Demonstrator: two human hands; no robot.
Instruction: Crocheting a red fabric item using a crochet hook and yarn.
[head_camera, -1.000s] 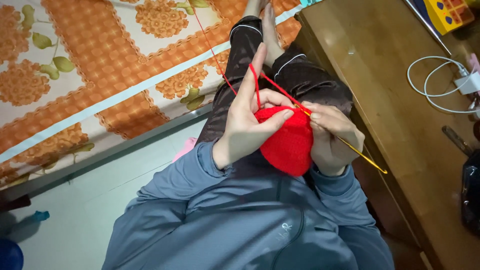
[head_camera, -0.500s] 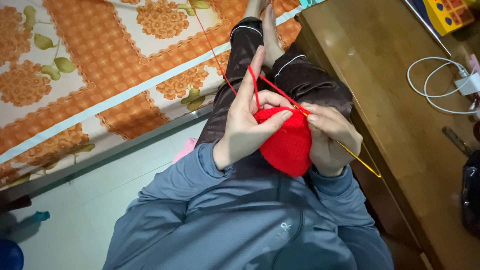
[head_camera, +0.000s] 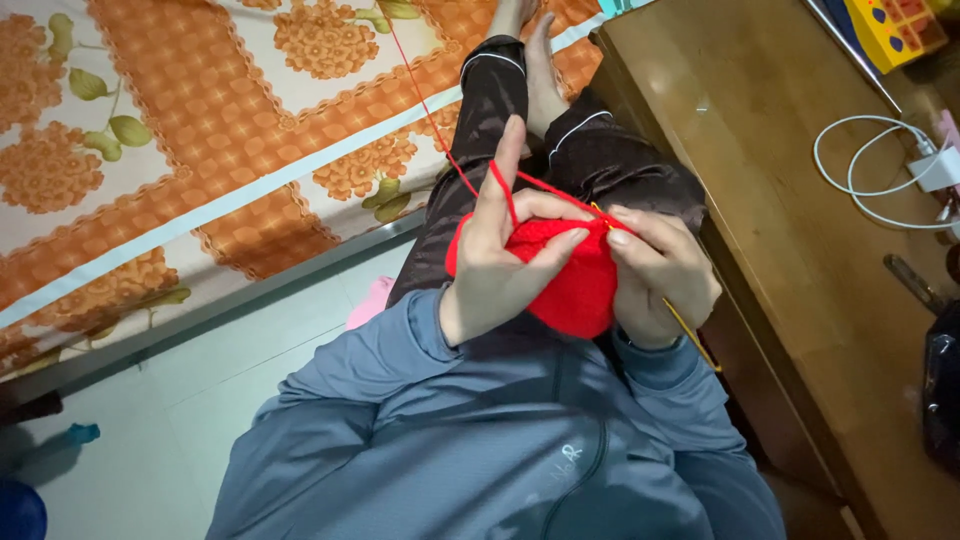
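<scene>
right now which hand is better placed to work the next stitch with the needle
Probably the right hand: it grips the thin yellow needle with its tip at the top edge of the red knitted piece. The left hand holds the piece and has the red yarn over its raised finger.

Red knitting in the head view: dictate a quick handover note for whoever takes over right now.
Left hand: grip on the red knitted piece, index finger raised with the red yarn strand running over it.
Right hand: grip on the thin yellow knitting needle at the piece's top edge.
The piece sits over the lap, beside the brown wooden table; the yarn leads away across the orange floral bedsheet.
Done: a rounded red panel. Left: cannot tell how much.
</scene>
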